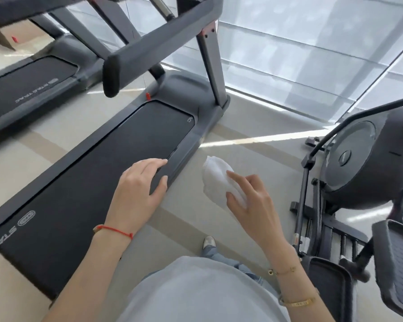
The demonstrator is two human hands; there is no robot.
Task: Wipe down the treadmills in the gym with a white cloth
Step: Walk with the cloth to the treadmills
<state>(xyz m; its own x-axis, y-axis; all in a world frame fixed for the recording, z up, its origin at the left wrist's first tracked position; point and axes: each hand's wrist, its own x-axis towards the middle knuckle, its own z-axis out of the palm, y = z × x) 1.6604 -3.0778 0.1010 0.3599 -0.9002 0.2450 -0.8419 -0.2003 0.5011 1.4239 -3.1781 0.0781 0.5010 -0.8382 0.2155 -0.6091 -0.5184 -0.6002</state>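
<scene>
A pale, glossy floor [242,135] is seen across the middle of the frame, crossed by bright streaks of light. A grey treadmill [98,163] is laid diagonally from lower left toward the centre, its dark belt marked with a white logo at the lower left, and a red clip is hung from its console above the belt. A second treadmill [30,82] is set at the upper left. The upper right is filled by a glass window wall [300,49], and an elliptical machine [358,163] is placed at the right edge. The white cloth [219,177] is grasped in the curled fingers of the right hand [249,201], held in the air just right of the treadmill's side rail. The left hand [137,189] is held over the belt's edge with fingers relaxed and extended; contact cannot be told.
</scene>
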